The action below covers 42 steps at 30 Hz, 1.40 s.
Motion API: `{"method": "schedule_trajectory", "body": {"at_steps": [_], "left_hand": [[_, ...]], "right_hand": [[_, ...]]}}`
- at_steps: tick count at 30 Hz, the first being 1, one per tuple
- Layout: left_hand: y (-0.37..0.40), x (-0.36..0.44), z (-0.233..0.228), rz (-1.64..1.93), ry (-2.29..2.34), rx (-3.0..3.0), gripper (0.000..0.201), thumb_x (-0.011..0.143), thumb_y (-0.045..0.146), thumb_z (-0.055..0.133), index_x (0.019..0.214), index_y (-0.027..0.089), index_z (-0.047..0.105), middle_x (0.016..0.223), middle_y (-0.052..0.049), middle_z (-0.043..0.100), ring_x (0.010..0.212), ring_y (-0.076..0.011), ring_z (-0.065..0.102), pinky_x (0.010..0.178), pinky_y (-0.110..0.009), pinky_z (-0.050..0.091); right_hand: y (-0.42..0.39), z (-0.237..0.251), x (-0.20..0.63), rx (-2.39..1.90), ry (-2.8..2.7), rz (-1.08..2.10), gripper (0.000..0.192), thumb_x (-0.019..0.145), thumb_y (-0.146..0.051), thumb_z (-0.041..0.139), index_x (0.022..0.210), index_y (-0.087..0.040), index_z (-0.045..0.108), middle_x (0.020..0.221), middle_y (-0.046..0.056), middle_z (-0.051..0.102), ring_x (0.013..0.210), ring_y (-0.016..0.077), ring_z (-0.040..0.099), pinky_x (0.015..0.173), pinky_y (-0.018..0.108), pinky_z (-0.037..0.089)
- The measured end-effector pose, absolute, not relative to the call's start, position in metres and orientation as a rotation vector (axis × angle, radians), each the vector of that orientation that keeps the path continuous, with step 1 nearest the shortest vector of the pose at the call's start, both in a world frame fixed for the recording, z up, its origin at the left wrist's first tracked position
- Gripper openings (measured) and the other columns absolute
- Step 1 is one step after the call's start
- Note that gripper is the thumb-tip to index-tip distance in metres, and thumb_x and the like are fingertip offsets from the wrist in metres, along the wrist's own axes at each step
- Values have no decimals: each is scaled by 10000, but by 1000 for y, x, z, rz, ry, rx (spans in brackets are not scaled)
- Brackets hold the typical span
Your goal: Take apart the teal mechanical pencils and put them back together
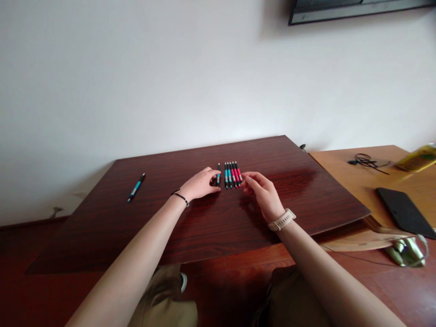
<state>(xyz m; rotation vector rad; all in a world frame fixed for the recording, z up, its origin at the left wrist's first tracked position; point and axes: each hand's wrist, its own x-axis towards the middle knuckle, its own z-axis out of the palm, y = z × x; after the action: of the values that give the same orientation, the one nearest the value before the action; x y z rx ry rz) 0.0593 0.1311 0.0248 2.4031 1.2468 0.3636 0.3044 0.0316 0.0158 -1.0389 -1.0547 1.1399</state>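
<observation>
My left hand grips a blue-and-black pen between thumb and fingers, at the tabletop. Just right of it, with a small gap, lies a row of pens side by side, tips pointing away: blue pens on the left, pink-red pens on the right. My right hand is beside the row's right end, its fingers loosely curled with nothing visibly held. Its fingertips are at the outermost pink-red pen; whether they press on it is hard to see. Another blue pen lies alone at the left, slanted.
The pens lie on a dark reddish-brown table against a white wall. On a lighter wooden surface at right are a black cable, a black tablet-like slab and a yellow bottle. A screen hangs above.
</observation>
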Motion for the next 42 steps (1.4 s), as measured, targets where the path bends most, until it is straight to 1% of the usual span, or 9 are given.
{"method": "schedule_trajectory", "body": {"at_steps": [2,7,10,13,16,19,22,32,42], "left_hand": [[131,59,27,337,1201,2423,582,830,412,800,1381,264,685,1208,-80,649,1013,-251,695,941,-367,561],[130,59,32,317,1155,2494,402,894,358,731,1285,264,739,1193,-75,676,1014,-248,706,933,-353,559],[127,61,32,319,1160,2530,423,888,391,756,1285,248,732,1206,-84,677,1034,-258,705,962,-366,560],[126,63,30,360,1164,2549,463,879,426,786,1297,239,718,1251,-93,673,1129,-280,690,1042,-394,545],[127,62,28,391,1155,2565,483,892,410,785,1336,240,703,1297,-100,672,1217,-297,666,1114,-419,518],[128,62,28,386,1141,2575,444,913,398,765,1328,248,717,1287,-98,689,1233,-303,665,1120,-432,519],[127,63,29,397,1139,2588,405,926,378,744,1312,259,728,1274,-89,702,1221,-296,671,1109,-431,528],[118,65,20,564,1166,2644,268,907,328,757,1149,222,716,1229,-82,726,1185,-281,666,1110,-437,523],[120,64,14,626,1169,2562,206,892,292,765,1072,241,680,1147,-55,729,1131,-264,672,1062,-437,534]], "right_hand": [[32,16,304,-1031,-1053,1146,319,928,-482,718,1074,-199,739,872,36,729,724,156,604,685,309,464],[33,11,305,-1018,-1049,1152,305,937,-455,717,1089,-191,742,869,29,726,724,147,600,688,299,461],[34,8,306,-1025,-1058,1141,309,945,-456,704,1100,-191,742,877,35,734,725,152,606,691,304,470],[35,8,307,-1051,-1085,1112,306,957,-458,681,1109,-199,736,891,45,747,743,171,636,699,317,490],[39,8,314,-1129,-1213,957,265,968,-432,660,1105,-218,734,961,68,776,858,217,700,810,367,542],[47,3,325,-1219,-1399,755,244,965,-388,659,1135,-232,735,1087,89,787,1006,255,727,967,427,547],[55,-5,333,-1296,-1458,696,251,949,-369,665,1150,-232,731,1149,99,782,1067,266,728,1023,453,541],[58,-10,337,-1351,-1486,705,266,931,-358,668,1156,-228,723,1125,102,789,1055,269,737,1049,471,537],[60,-14,337,-1356,-1506,703,281,935,-355,667,1185,-240,727,1085,82,793,1017,259,742,1023,455,545]]}}
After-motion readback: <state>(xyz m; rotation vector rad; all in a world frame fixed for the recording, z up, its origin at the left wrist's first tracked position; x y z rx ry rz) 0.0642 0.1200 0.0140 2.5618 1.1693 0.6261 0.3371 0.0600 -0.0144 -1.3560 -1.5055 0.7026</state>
